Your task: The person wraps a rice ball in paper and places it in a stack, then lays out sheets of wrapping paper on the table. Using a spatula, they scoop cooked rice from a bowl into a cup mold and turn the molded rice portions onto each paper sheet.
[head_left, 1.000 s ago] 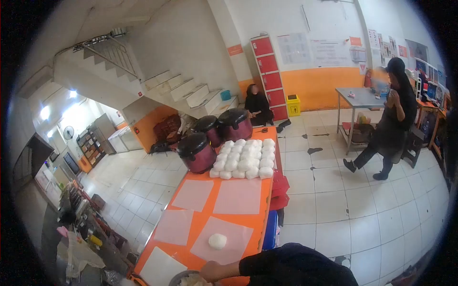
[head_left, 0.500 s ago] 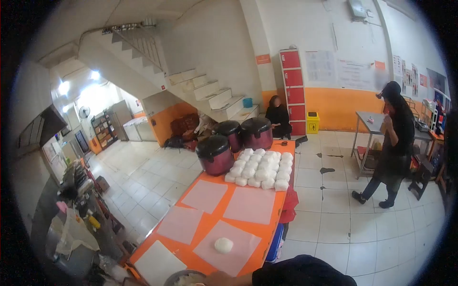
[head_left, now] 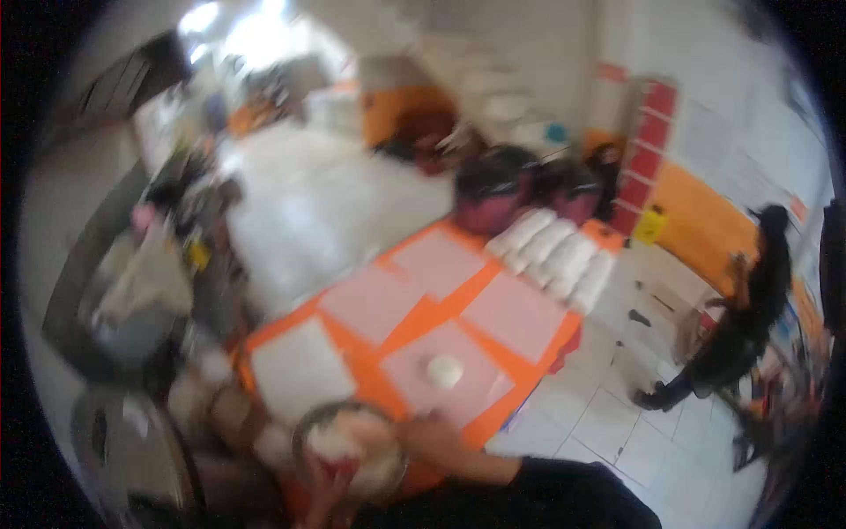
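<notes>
A round metal bowl point(head_left: 394, 414) with white food in it, which looks like rice, stands at the near end of the orange table point(head_left: 251, 344). My left hand point(head_left: 324, 495) is at the bowl's near side, by a reddish shape I cannot make out. My right hand point(head_left: 430, 436) is by the bowl's right rim. Blur hides the fingers of both hands. Beyond the bowl, a rounded white mound point(head_left: 443, 371) rests on a pink paper sheet point(head_left: 410, 361). A whiter sheet point(head_left: 301, 366) lies to the left of it.
More pink sheets point(head_left: 520, 313) cover the table. Stacked white packets point(head_left: 560, 256) stand at its far end, beside large dark-lidded pots point(head_left: 487, 207). A cluttered counter point(head_left: 145, 300) runs along the left. One person point(head_left: 736, 322) stands at the right; another point(head_left: 604, 176) is behind the pots.
My view has swung down and left and become blurred. The bowl now shows more fully, and my left hand has come into view at it. The standing person appears farther right.
</notes>
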Available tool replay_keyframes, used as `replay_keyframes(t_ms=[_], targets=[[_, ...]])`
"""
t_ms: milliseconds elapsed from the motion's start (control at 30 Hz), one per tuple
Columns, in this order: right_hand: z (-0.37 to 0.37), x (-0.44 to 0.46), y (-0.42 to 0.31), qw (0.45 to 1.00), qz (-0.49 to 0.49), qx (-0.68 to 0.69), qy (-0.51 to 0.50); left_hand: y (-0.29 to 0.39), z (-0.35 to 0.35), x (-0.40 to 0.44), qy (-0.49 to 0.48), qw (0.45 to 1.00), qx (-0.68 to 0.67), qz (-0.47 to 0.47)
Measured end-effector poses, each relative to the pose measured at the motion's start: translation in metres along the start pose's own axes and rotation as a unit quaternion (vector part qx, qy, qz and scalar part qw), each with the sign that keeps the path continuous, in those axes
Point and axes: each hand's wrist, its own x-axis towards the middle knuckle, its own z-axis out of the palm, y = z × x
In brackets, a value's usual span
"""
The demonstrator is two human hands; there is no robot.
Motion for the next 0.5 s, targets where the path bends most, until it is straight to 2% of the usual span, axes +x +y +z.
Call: replay_keyframes(t_ms=[33, 67, 100, 133, 167, 200, 233, 300, 367, 433, 500], targets=[[-0.012, -0.002, 0.011, 0.999, 0.020, 0.025, 0.017, -0.024, -0.005, -0.010, 0.022, 0.994, -0.080, -0.068], [-0.025, -0.009, 0.019, 0.970, -0.005, 0.172, 0.171, -0.008, -0.006, -0.009, 0.038, 0.979, -0.136, -0.146], [-0.025, -0.011, 0.031, 0.953, 0.036, 0.292, 0.079, 0.012, -0.001, -0.009, 0.033, 0.992, -0.068, -0.104], [-0.019, -0.010, 0.032, 0.915, 0.087, 0.394, -0.019, -0.025, 0.002, -0.024, 0.066, 0.984, -0.093, -0.135], [-0.015, -0.009, 0.019, 0.915, 0.064, 0.395, -0.051, 0.007, 0.002, -0.012, 0.046, 0.992, -0.085, -0.082], [-0.018, -0.014, 0.007, 0.903, 0.069, 0.417, -0.083, 0.020, 0.006, -0.008, 0.080, 0.975, -0.164, -0.130], [-0.021, -0.017, 0.001, 0.891, 0.078, 0.435, -0.102, 0.025, 0.009, -0.008, 0.103, 0.973, -0.163, -0.130], [-0.014, -0.009, -0.010, 0.913, 0.045, 0.393, -0.094, 0.028, 0.010, -0.004, 0.068, 0.995, -0.038, -0.068], [-0.027, -0.006, -0.013, 0.962, 0.030, 0.204, -0.176, 0.022, 0.012, -0.004, 0.064, 0.993, -0.032, -0.094], [-0.039, -0.003, -0.016, 0.965, 0.016, 0.170, -0.198, 0.019, 0.006, -0.003, 0.021, 0.997, 0.063, -0.028], [-0.039, -0.004, -0.015, 0.963, 0.009, 0.141, -0.228, 0.021, 0.004, -0.005, 0.007, 0.998, 0.064, 0.001]])
